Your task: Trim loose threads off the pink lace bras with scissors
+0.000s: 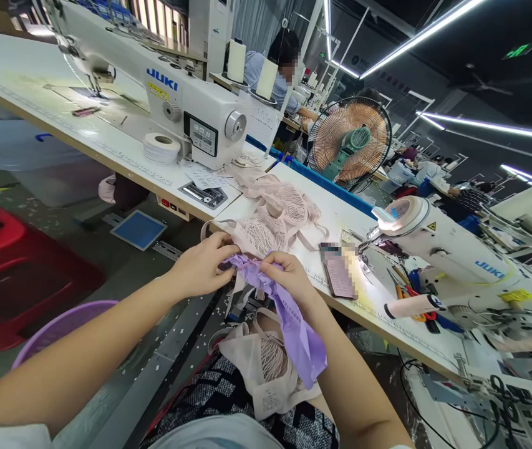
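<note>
A crumpled strip of purple plastic or thin cloth (294, 324) is stretched between my hands at the table's front edge. My left hand (207, 262) pinches its left end, fingers closed. Further along the strip, my right hand (289, 274) grips it between thumb and fingers, and the loose end hangs toward my lap. Just beyond my hands, several pale pink lace bras (270, 218) lie heaped on the table. Another pale pink bra (266, 368) rests across my lap, below the purple strip.
A sewing machine (135, 68) stands at the left, a second sewing machine (471, 249) at the right. Between them are a phone (340, 271) and, behind, a large fan (350, 143). Scissors (418, 299) lie by the right machine. A red stool (17, 274) and purple basket (69, 321) are on the floor.
</note>
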